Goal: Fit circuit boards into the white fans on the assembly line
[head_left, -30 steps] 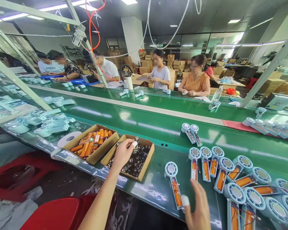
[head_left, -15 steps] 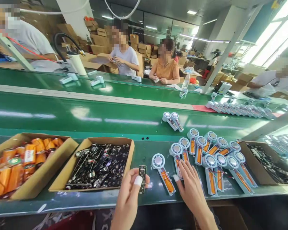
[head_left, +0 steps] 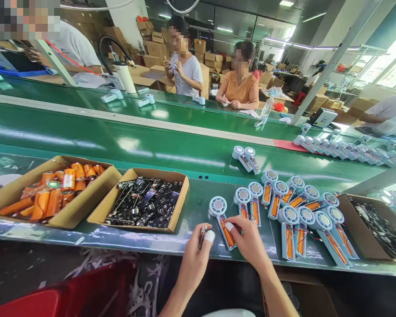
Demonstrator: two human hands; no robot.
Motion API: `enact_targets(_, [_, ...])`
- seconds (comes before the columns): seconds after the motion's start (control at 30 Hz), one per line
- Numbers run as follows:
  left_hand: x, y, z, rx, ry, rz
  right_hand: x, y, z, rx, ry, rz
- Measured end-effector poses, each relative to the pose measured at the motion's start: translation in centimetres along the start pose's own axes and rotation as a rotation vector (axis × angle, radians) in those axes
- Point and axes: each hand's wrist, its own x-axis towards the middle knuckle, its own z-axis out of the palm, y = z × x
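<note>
My left hand (head_left: 195,251) pinches a small circuit board (head_left: 202,236), turned nearly edge-on, just left of the nearest handheld fan (head_left: 218,207). That fan lies on the bench with its handle open, and an orange battery (head_left: 228,233) shows inside. Over the handle is my right hand (head_left: 249,240), thumb and fingertips drawn together; whatever lies between them is too small to make out. Both thumbs wear white coverings. Several more open fans (head_left: 289,215) with orange batteries and thin red wires lie to the right of my right hand.
A cardboard box of circuit boards (head_left: 181,200) stands left of my hands, beside a box of orange batteries (head_left: 64,220). Another box (head_left: 353,211) is at far right. Two fans (head_left: 244,159) lie on the green conveyor (head_left: 171,147). Several people sit across the line.
My right hand has moved left from the grouped fans to the nearest fan's handle, its fingers closing together. The board in my left hand has turned from face-up to edge-on. The view has shifted.
</note>
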Motion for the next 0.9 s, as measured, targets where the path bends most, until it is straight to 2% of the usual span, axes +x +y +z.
enact_targets(0.1, [0.6,0.2,1.5,0.157,-0.016,0.163,0.0,0.6,0.1,0.283,0.029,0.160])
enact_targets(0.2, [1.5,0.1,2.6,0.279,-0.043,0.322,-0.1,0.7,0.4,0.420,0.045,0.161])
enact_targets(0.33, [1.7,-0.4,2.6,0.346,-0.043,0.360,-0.3,0.4,0.2,0.282,0.142,0.097])
enact_targets(0.43, [1.2,-0.4,1.8,0.276,-0.024,0.255,-0.5,0.4,-0.1,0.167,0.184,0.094])
enact_targets(0.57, [0.7,0.0,0.8,0.178,-0.085,0.095,-1.0,0.5,-0.2,0.084,0.172,0.084])
enact_targets(0.67, [0.6,0.5,0.5,0.177,-0.167,0.156,-1.5,0.5,0.0,0.022,0.175,0.071])
enact_targets(0.77, [0.8,0.6,0.6,0.281,-0.240,0.246,-1.9,0.7,0.1,-0.025,0.159,0.026])
enact_targets(0.9, [1.0,0.6,0.4,0.378,-0.225,0.312,-2.1,0.9,0.1,-0.147,0.177,-0.026])
